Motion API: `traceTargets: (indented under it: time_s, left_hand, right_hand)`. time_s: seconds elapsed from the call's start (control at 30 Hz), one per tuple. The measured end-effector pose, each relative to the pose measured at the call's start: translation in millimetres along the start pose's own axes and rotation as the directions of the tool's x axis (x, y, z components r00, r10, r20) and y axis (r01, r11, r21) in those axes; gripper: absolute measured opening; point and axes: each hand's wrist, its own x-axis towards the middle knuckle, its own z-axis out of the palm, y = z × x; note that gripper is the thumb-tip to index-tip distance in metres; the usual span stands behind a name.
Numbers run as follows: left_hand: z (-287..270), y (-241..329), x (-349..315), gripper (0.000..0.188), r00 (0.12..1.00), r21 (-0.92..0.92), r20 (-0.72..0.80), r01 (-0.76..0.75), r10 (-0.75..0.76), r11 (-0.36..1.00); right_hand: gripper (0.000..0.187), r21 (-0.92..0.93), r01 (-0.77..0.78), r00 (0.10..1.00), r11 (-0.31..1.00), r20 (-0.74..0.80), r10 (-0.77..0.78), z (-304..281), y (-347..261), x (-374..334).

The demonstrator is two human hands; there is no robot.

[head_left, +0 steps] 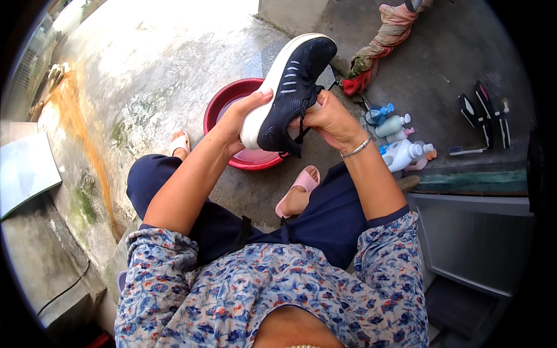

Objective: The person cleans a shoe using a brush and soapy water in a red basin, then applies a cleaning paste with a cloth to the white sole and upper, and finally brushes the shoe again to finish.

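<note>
A dark navy sneaker (pixel 290 81) with a thick white sole and dark laces is held up in front of me, tilted on its side with the toe pointing away. My left hand (pixel 241 119) grips it by the white sole near the heel, thumb along the sole's edge. On its right side, my right hand (pixel 336 123) closes its fingers on the shoe near the laces and opening; some fingertips are hidden there. Below and behind the shoe, a red basin (pixel 255 166) stands on the ground, partly covered by my left hand and the sneaker.
Several plastic bottles (pixel 397 153) stand to the right of my hands. Farther right lie black-and-white brush-like items (pixel 484 113) and a slim toothbrush-like stick (pixel 467 151). A twisted cloth (pixel 386 40) lies at the upper right. My feet in pink sandals (pixel 301 184) flank the basin's near side.
</note>
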Motion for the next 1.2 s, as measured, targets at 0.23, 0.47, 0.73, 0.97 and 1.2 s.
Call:
traceTargets:
  time_s: [0.23, 0.47, 0.73, 0.97, 1.2]
  left_hand:
    - [-4, 0, 6, 0.042, 0.996, -0.140, -0.041, -0.087, 0.082, 0.986]
    - [-7, -6, 8, 0.041, 0.998, -0.269, -0.017, -0.060, 0.057, 0.961]
    - [-12, -5, 8, 0.046, 0.997, -0.252, 0.000, -0.075, 0.077, 0.965]
    - [4, -7, 7, 0.050, 0.990, -0.368, 0.025, -0.120, 0.139, 0.922]
    - [-1, -19, 14, 0.052, 0.987, -0.287, 0.106, -0.087, 0.122, 0.954]
  right_hand:
    - [0.036, -0.647, 0.262, 0.900, 0.717, -0.105, -0.424, 23, -4, -14]
    - [0.028, -0.665, 0.320, 0.739, 0.674, -0.270, -0.617, 23, 4, 4]
    - [0.031, 0.172, 0.272, 0.947, 0.947, -0.224, -0.232, 22, 7, -5]
    - [0.031, -0.154, 0.707, 0.596, 0.690, -0.395, -0.699, 10, -26, -5]
    - [0.034, -0.754, 0.475, 0.599, 0.454, -0.101, -0.794, 15, -18, 11]
